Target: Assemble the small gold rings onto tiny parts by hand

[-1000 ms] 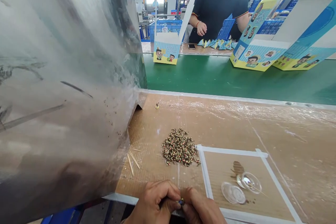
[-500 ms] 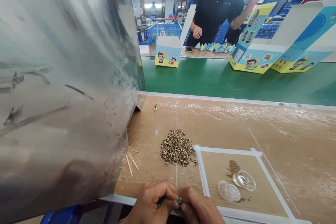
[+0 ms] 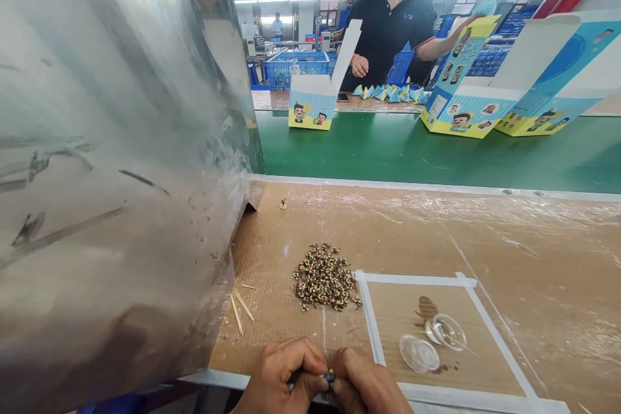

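Two hands meet at the near edge of the counter (image 3: pixel 485 233), the left hand (image 3: pixel 281 378) and right hand (image 3: pixel 371 388) both pinched on one tiny part (image 3: pixel 328 376), which shows a blue and yellow tip between the fingertips. What else the fingers hold is too small to tell. Just ahead of the hands lies a pile (image 3: pixel 324 284) of like parts, loose on the taped cardboard top. Ahead and to the left of the left hand, a few sticks (image 3: pixel 240 310) lie beside a large clear bag (image 3: pixel 111 174). Ahead and to the right of the right hand, inside a white tape square (image 3: pixel 366 317), sit two small clear dishes (image 3: pixel 431 343), one with a stick resting in it. Far beyond the hands, across a green belt (image 3: pixel 436 149), a person in a dark shirt (image 3: pixel 392 26) handles printed boxes (image 3: pixel 485 97).

By the look of it, the step in hand is fine fingertip work on a single part. Any next move would call for a steady pinch and a light touch, since the part is small enough to slip from the fingers.
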`<action>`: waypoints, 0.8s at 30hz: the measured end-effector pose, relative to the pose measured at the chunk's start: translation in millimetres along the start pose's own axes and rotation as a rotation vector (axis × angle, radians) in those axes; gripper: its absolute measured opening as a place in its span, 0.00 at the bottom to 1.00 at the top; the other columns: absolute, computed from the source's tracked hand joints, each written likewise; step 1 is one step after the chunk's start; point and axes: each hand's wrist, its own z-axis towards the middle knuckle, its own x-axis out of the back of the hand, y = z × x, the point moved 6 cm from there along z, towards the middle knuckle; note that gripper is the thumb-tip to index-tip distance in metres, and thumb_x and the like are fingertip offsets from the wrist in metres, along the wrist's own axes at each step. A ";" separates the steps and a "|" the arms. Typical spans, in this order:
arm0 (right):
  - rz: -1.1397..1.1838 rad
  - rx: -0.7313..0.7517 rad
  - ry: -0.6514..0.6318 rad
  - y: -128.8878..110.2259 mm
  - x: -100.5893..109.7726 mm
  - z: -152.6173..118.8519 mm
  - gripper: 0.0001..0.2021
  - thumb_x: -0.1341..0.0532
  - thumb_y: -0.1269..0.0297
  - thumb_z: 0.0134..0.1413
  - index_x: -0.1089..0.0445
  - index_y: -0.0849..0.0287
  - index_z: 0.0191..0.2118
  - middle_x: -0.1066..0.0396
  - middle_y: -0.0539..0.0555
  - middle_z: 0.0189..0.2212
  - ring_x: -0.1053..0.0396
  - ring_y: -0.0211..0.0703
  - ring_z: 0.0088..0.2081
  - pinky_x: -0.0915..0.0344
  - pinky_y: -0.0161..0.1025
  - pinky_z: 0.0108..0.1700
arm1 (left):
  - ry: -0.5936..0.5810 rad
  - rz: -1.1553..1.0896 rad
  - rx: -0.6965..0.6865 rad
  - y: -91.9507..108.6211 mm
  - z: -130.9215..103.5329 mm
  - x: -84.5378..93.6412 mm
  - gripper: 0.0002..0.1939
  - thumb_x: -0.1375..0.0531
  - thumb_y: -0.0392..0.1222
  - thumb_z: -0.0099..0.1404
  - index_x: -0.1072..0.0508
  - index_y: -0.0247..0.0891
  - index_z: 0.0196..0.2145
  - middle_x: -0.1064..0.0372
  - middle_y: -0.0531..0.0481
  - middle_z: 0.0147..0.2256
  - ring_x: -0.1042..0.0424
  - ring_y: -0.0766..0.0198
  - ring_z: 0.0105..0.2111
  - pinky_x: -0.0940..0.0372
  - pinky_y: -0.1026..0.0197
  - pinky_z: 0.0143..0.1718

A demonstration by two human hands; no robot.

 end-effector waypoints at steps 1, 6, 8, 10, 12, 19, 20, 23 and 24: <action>-0.002 -0.001 -0.002 0.9 -1.3 0.6 0.16 0.56 0.58 0.79 0.48 0.51 0.34 0.36 0.46 0.24 0.36 0.39 0.24 0.43 0.34 0.27 | 0.004 -0.005 -0.034 0.8 1.0 0.7 0.11 0.38 0.41 0.73 0.29 0.39 0.30 0.25 0.53 0.28 0.24 0.65 0.28 0.34 0.67 0.33; 0.011 0.014 0.018 -0.6 -1.1 4.6 0.13 0.56 0.61 0.73 0.54 0.51 0.32 0.43 0.44 0.22 0.43 0.39 0.22 0.49 0.35 0.24 | 0.002 -0.001 -0.062 -2.1 1.1 4.0 0.11 0.38 0.44 0.75 0.28 0.40 0.33 0.24 0.52 0.30 0.24 0.65 0.29 0.33 0.68 0.34; 0.018 0.002 0.007 -3.0 1.3 7.1 0.11 0.53 0.65 0.70 0.54 0.51 0.33 0.43 0.44 0.24 0.42 0.39 0.23 0.48 0.35 0.25 | 0.009 -0.010 -0.051 -6.6 -1.9 4.6 0.12 0.38 0.45 0.75 0.28 0.40 0.33 0.24 0.53 0.30 0.24 0.66 0.30 0.33 0.68 0.34; 0.025 -0.008 -0.011 -5.9 3.3 9.7 0.11 0.51 0.69 0.66 0.56 0.50 0.33 0.43 0.44 0.24 0.42 0.38 0.24 0.47 0.34 0.27 | 0.019 -0.026 -0.034 -11.3 -4.8 4.6 0.13 0.38 0.48 0.75 0.28 0.40 0.33 0.25 0.53 0.30 0.25 0.66 0.30 0.33 0.68 0.34; 0.032 -0.011 -0.015 -8.4 4.7 11.7 0.12 0.51 0.71 0.63 0.57 0.50 0.33 0.46 0.43 0.24 0.44 0.38 0.24 0.48 0.35 0.26 | 0.031 -0.042 0.003 -15.1 -6.8 4.6 0.15 0.38 0.50 0.75 0.28 0.39 0.32 0.25 0.53 0.30 0.26 0.66 0.29 0.34 0.68 0.33; 0.074 -0.051 -0.045 -8.0 2.6 10.3 0.11 0.51 0.70 0.64 0.56 0.50 0.33 0.45 0.44 0.24 0.44 0.38 0.24 0.48 0.35 0.27 | 0.045 -0.052 0.047 -17.9 -9.0 3.9 0.14 0.36 0.49 0.74 0.27 0.40 0.33 0.25 0.52 0.31 0.26 0.66 0.31 0.34 0.67 0.35; 0.077 -0.056 -0.048 -7.4 2.6 10.0 0.11 0.50 0.70 0.64 0.55 0.50 0.33 0.45 0.44 0.24 0.43 0.38 0.24 0.48 0.35 0.27 | 0.038 -0.054 0.030 -18.9 -9.3 3.4 0.13 0.37 0.49 0.74 0.27 0.40 0.33 0.25 0.52 0.31 0.27 0.66 0.30 0.34 0.68 0.34; 0.082 -0.058 -0.055 -6.5 2.3 10.4 0.12 0.50 0.69 0.64 0.56 0.50 0.33 0.45 0.44 0.24 0.43 0.39 0.24 0.48 0.35 0.26 | 0.023 -0.065 -0.027 -20.7 -9.8 2.3 0.13 0.37 0.49 0.75 0.27 0.40 0.33 0.25 0.52 0.30 0.28 0.66 0.28 0.34 0.68 0.31; 0.084 -0.054 -0.057 -6.7 2.3 10.7 0.12 0.50 0.69 0.64 0.56 0.50 0.33 0.45 0.44 0.24 0.43 0.39 0.24 0.48 0.35 0.26 | 0.023 -0.060 -0.029 -20.9 -9.8 2.3 0.14 0.37 0.50 0.75 0.27 0.40 0.33 0.25 0.52 0.30 0.28 0.66 0.28 0.35 0.68 0.31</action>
